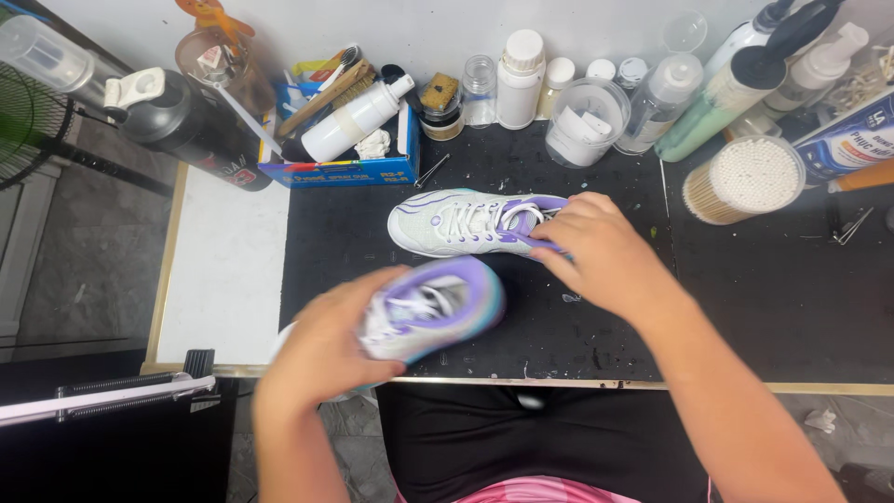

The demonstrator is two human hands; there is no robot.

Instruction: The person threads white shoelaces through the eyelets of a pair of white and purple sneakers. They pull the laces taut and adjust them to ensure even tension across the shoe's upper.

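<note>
Low in the frame, the left hand grasps a purple-and-white sneaker (blurred) at the table's near edge. Just above centre, the right hand pinches the heel end of a second sneaker lying on the black mat, bare to the right. Bottles and a blue box line the top edge.

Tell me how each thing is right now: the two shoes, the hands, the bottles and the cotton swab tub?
Left hand: closed around the near shoe, lifted, blurred.
Near shoe: held up at the table edge, laces showing.
Right hand: resting on the far shoe's heel end.
Far shoe: lying flat on the black mat, laced.
White spray bottle: lying tilted in the blue box.
Cotton swab tub: open, full.
White capped bottle: upright, closed.
</note>
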